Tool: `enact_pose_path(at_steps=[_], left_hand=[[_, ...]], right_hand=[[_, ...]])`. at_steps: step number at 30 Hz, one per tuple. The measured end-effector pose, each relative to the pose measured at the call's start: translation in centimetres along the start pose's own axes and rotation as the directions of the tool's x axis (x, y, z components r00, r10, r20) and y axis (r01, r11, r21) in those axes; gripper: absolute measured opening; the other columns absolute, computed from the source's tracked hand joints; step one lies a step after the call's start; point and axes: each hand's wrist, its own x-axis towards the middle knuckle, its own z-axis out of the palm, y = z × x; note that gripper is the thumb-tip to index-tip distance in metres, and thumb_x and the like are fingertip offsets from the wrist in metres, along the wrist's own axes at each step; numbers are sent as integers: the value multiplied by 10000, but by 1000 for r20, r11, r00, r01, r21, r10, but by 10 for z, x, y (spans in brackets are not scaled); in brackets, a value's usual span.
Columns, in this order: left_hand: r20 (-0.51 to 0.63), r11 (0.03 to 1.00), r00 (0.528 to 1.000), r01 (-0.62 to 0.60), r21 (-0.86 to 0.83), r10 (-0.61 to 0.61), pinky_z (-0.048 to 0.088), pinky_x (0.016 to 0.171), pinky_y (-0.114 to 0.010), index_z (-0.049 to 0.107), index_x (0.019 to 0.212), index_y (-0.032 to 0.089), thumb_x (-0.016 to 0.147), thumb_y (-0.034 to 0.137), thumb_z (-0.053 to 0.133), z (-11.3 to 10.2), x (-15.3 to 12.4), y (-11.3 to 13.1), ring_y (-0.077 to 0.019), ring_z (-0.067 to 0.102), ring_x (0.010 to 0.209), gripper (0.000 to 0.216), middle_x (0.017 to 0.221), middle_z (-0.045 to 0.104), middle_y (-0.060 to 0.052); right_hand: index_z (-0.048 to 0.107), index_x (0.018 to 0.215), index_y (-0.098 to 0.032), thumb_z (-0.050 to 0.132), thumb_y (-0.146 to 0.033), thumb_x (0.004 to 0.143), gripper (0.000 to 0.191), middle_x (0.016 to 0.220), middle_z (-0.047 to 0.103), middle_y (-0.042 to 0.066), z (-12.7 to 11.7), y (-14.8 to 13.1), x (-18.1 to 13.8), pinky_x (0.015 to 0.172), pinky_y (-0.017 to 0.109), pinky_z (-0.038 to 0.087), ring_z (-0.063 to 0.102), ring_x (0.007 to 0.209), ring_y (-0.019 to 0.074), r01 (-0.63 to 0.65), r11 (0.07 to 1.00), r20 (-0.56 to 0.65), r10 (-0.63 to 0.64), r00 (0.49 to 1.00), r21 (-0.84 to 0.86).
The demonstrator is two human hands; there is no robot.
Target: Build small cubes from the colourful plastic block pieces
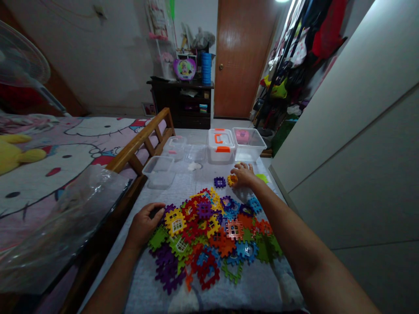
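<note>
A heap of square plastic interlocking building pieces in red, yellow, purple, green, blue and orange spreads over the cloth-covered surface. My left hand rests at the heap's left edge. Its thumb and forefinger curl together beside a purple piece; whether they grip it is hidden. Beyond the heap, my right hand reaches over a yellow-orange building piece, its thumb side on it and other fingers stretched forward. A purple square piece lies flat just left of it. Under the right wrist shows a lime-green piece.
Clear plastic boxes stand along the far side. A lidded box with orange clips is beside an uncovered box with something pink. A wooden bed rail borders the left; a pale cabinet borders the right.
</note>
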Motion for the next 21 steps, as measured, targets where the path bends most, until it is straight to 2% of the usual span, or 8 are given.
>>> enact_pose_path(at_steps=[3, 6, 9, 12, 17, 21], left_hand=[[6, 1000, 1000, -6, 15, 6, 540, 898, -357, 737, 918, 220, 775, 557, 590, 0, 0, 1, -250, 694, 914, 395, 980, 758, -61], [-1, 1000, 1000, -16, 13, 16, 538, 903, -355, 737, 900, 218, 768, 556, 589, -1, 1, 1, -253, 695, 912, 391, 974, 758, -66], [3, 1000, 1000, -14, 4, 14, 535, 914, -357, 737, 899, 217, 760, 560, 595, -1, 1, 2, -256, 695, 917, 396, 975, 759, -69], [5, 1000, 1000, -6, -8, 6, 528, 934, -366, 735, 900, 215, 756, 564, 600, -1, 1, 2, -258, 693, 927, 401, 987, 760, -71], [1, 1000, 1000, 1, -20, -1, 524, 941, -370, 734, 908, 213, 758, 561, 598, 0, 1, 2, -259, 692, 936, 403, 991, 760, -75], [-12, 1000, 1000, -3, -13, 3, 532, 921, -364, 737, 911, 212, 759, 568, 590, 0, 1, 1, -255, 693, 931, 413, 984, 760, -69]], right_hand=[[593, 1342, -247, 800, -402, 719, 674, 1518, 427, 127, -4, 4, -16, 1148, 567, 197, 289, 1419, 369, 12, 999, -124, -6, 992, 51], [616, 1290, -194, 706, -310, 819, 494, 1382, 557, 136, -2, 3, -41, 1074, 425, 355, 490, 1267, 287, 84, 984, -203, -51, 978, 157], [639, 1220, -156, 633, -234, 868, 360, 1191, 666, 119, 8, -4, -68, 969, 336, 438, 603, 1096, 224, 167, 942, -174, -119, 978, 293], [654, 1167, -171, 643, -208, 849, 321, 1192, 673, 110, 20, -17, -87, 969, 338, 439, 604, 1115, 231, 208, 913, -154, -162, 975, 352], [673, 1071, -164, 631, -207, 833, 246, 1133, 674, 116, 32, -36, -102, 963, 337, 421, 597, 1078, 237, 186, 936, -122, -156, 980, 300], [663, 1119, -171, 621, -201, 817, 307, 1152, 669, 116, 34, -43, -105, 930, 322, 415, 599, 1055, 233, 145, 955, -63, -133, 989, 257]])
